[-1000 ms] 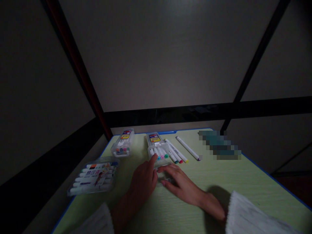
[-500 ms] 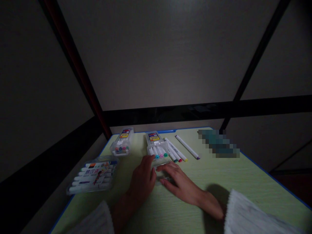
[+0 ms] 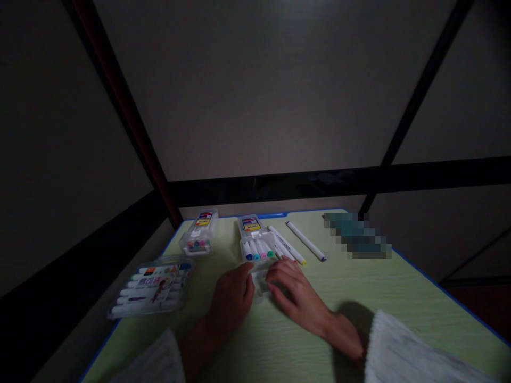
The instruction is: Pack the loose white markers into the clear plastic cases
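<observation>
My left hand (image 3: pixel 230 299) and my right hand (image 3: pixel 296 294) meet on a small clear plastic lid (image 3: pixel 260 280) lying on the pale green table (image 3: pixel 359 298). Both hands have their fingers curled against the lid's sides. Just beyond the fingertips lies an open clear marker case (image 3: pixel 255 240), its markers showing blue, teal, pink and green ends. Several loose white markers (image 3: pixel 288 246) lie right of the case, partly hidden by my right fingertips. One more white marker (image 3: pixel 305 241) lies alone further right.
A second small marker case (image 3: pixel 199 234) stands at the back left. A wide flat case of markers (image 3: pixel 150 287) sits by the table's left edge. A blurred teal object (image 3: pixel 356 236) lies at the back right. Dark walls and bars surround the table.
My left forefinger has drawn back from the markers in the open case. My right hand has shifted forward, its fingers now closing on the clear lid between both hands.
</observation>
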`<state>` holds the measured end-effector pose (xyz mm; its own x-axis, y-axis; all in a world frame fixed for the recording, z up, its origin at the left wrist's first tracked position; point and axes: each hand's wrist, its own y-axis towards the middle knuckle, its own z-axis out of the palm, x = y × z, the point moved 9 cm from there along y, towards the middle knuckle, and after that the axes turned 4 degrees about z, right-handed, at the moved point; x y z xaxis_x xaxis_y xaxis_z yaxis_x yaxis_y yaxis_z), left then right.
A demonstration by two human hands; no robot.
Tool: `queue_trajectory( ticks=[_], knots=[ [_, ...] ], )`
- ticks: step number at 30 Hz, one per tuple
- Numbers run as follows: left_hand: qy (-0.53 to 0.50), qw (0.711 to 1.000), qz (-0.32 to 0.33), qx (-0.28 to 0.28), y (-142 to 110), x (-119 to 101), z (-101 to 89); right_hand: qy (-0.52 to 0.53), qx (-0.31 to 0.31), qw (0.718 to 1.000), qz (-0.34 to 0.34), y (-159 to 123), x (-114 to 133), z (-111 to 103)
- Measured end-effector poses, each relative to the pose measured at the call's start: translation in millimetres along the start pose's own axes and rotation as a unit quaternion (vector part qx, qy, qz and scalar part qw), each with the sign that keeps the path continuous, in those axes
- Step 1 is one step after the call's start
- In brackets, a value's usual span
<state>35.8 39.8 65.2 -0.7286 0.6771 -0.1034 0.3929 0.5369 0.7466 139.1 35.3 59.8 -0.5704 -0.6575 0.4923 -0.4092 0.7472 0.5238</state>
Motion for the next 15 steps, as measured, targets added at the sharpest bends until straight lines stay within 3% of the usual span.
queue_trajectory(
  ticks=[5,9,12,15],
  knots=[
    [-0.009,1.0,0.009,-0.011,0,1,-2.3,-0.094,-0.049,0.994,-0.031,-1,3,-12],
    [-0.015,1.0,0.008,-0.014,0,2,-4.7,-0.191,-0.084,0.978,-0.009,2,-10,-31],
    [-0.009,1.0,0.011,-0.018,1,1,-6.2,-0.251,-0.096,0.959,0.088,3,-39,-54],
    [-0.001,1.0,0.017,-0.019,1,-1,-6.3,-0.325,-0.068,0.925,0.186,-1,-71,-73]
  ],
)
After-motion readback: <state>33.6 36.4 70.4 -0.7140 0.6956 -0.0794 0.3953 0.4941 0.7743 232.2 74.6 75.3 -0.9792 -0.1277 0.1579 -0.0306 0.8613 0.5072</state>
